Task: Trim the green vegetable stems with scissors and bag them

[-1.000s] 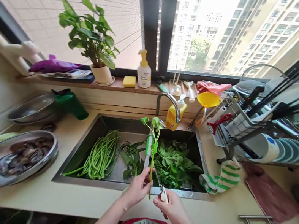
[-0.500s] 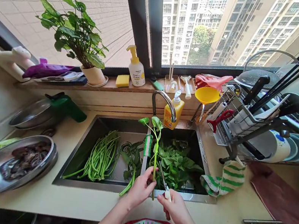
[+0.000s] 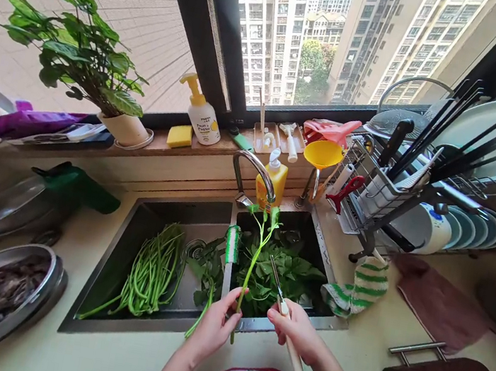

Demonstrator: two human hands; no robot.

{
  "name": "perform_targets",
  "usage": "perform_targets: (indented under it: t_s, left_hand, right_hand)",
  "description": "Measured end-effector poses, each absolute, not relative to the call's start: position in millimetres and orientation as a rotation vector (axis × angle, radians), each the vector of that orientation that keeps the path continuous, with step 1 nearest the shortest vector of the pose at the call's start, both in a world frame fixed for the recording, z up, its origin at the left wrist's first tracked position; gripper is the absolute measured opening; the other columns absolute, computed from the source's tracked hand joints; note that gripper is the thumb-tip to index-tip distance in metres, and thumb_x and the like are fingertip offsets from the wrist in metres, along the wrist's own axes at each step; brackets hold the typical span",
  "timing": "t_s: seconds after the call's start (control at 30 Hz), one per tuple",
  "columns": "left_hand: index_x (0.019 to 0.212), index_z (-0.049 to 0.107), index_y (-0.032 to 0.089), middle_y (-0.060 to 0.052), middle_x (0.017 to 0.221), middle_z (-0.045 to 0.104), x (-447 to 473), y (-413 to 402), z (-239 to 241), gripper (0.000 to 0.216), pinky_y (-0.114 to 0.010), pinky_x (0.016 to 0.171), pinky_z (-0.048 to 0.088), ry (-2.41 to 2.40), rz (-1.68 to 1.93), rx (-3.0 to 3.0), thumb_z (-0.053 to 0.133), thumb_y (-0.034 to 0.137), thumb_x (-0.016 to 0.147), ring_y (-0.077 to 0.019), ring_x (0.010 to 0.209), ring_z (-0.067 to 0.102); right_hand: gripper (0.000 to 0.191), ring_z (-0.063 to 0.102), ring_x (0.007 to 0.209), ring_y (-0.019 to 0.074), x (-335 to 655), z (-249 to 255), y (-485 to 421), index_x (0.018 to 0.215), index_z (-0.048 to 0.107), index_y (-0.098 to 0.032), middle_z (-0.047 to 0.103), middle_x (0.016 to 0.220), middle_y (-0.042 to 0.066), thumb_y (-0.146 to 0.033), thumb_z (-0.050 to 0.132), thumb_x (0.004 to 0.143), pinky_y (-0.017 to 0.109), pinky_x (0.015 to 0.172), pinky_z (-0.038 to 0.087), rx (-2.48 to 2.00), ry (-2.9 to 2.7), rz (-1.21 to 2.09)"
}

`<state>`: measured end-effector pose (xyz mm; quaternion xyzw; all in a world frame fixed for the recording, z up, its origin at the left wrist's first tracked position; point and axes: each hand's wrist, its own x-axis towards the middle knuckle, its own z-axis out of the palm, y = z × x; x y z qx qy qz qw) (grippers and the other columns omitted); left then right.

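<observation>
Between the thumb and fingers of my left hand (image 3: 220,322) stands a green leafy stem (image 3: 254,260), upright, with small leaves at its top. My right hand (image 3: 294,328) is closed round the white handle of a narrow-bladed knife (image 3: 278,278). Its blade points up and away, a little right of the stem and apart from it. Both hands are above the sink's front rim. Picked leaves (image 3: 286,269) fill much of the right basin. A bundle of trimmed green stems (image 3: 150,274) lies in the left basin, with more leafy stalks (image 3: 207,277) beside the divider.
A tap (image 3: 255,171) arches over the sink (image 3: 100,274), and a green-and-white cloth wrap (image 3: 232,243) is at the divider. To the left sits a metal bowl (image 3: 50,278) with dark food. A dish rack (image 3: 370,200) and striped cloth (image 3: 369,287) are at right.
The view has turned, shifting the scene left and slightly tilting it. My left hand has drawn the stem away from the knife, so the gap between them is wider.
</observation>
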<state>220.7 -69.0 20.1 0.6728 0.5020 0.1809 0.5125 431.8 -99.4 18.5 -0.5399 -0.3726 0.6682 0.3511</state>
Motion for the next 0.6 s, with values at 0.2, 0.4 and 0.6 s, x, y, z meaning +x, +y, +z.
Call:
perform_targets:
  t_s: [0.2,0.4,0.6]
  left_hand:
    - [0.131,0.05,0.022,-0.003,0.085,0.066,220.2,-74.3,28.0,0.05,-0.025,0.074,0.046,1.251,0.398,1.708,0.049,0.021,0.081,-0.016,0.075,0.058]
    - [0.131,0.051,0.023,-0.006,0.097,0.069,219.9,-79.8,25.4,0.051,-0.03,0.086,0.046,1.285,0.346,1.76,0.05,0.021,0.08,-0.0184,0.089,0.062]
    - [0.132,0.051,0.024,-0.007,0.111,0.067,220.8,-83.7,24.9,0.052,-0.031,0.091,0.046,1.268,0.34,1.795,0.049,0.018,0.081,-0.0191,0.098,0.061]
  right_hand:
    - [0.048,0.037,0.041,0.007,436.8,17.1,-94.8,0.067,0.045,-0.02,0.044,0.052,-0.007,-0.063,0.065,0.064,0.022,0.04,0.03,-1.409,-0.969,1.741]
    - [0.05,0.038,0.041,0.0074,438.7,17.2,-90.9,0.066,0.045,-0.02,0.045,0.052,-0.007,-0.064,0.066,0.062,0.022,0.04,0.03,-1.428,-0.959,1.728]
    - [0.051,0.038,0.038,0.0065,440.4,20.0,-90.1,0.064,0.042,-0.02,0.044,0.05,-0.008,-0.066,0.065,0.062,0.022,0.039,0.029,-1.43,-0.955,1.722]
